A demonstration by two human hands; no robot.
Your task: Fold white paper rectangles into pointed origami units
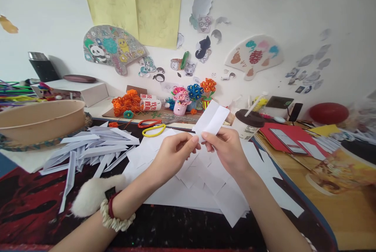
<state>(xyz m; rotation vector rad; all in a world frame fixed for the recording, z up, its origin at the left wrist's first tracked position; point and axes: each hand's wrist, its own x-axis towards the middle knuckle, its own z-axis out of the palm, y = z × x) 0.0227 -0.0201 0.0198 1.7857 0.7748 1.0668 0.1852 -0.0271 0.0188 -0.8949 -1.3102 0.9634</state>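
A small white paper strip (212, 118) with a crease along its length is held up between both hands. My left hand (178, 146) pinches its lower left end between thumb and fingers. On the lower right edge, my right hand (223, 146) grips it the same way. Beneath them, loose white paper pieces (232, 205) overlap on larger white sheets (182, 197). A pile of folded paper strips (94, 146) lies to the left. Scissors with a yellow and a red handle (154, 129) rest just beyond the sheets.
A beige basin (41, 116) stands at the left, near a white fluffy object (94, 195). A lidded cup with a straw (248, 122) is behind my right hand. Phone (288, 141) and red folder (272, 128) lie right. Pipe-cleaner flowers (195, 92) line the back.
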